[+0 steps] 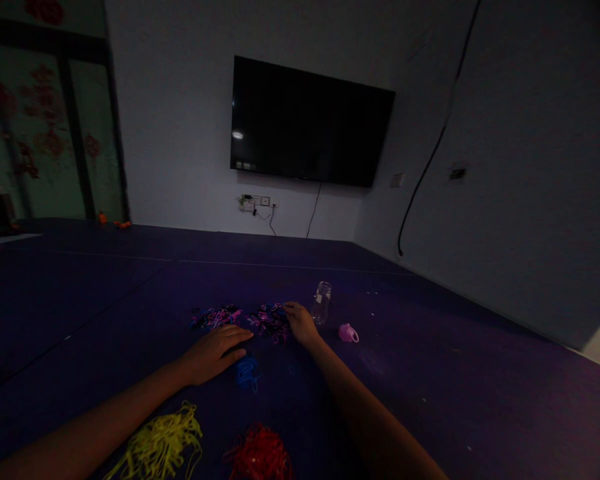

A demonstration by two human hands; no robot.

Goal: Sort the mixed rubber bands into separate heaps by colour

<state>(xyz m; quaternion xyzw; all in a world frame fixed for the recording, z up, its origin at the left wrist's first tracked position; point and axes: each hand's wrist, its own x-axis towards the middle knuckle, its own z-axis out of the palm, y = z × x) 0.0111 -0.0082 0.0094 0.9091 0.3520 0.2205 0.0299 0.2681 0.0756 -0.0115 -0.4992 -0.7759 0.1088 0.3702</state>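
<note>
Small mixed elastic bands, mostly pink, black and blue, lie in a left pile (219, 317) and a right pile (270, 323) on the dark blue-purple floor. My left hand (219, 353) rests palm down with fingers stretched out, just in front of the left pile and beside a small heap of blue bands (247, 372). At the right edge of the right pile, my right hand (301, 323) has its fingertips drawn together among the bands. Whatever those fingertips hold is too small to make out. Nearer me lie a bundle of yellow bands (166, 441) and a red bundle (261, 455).
Just beyond my right hand stands a clear plastic bottle (322, 303), slightly tilted in view. To its right lies a pink lid with a ring handle (348, 333). A wall-mounted television (310, 123) and a hanging black cable (427, 167) are farther back. Small orange objects (122, 225) sit by the door.
</note>
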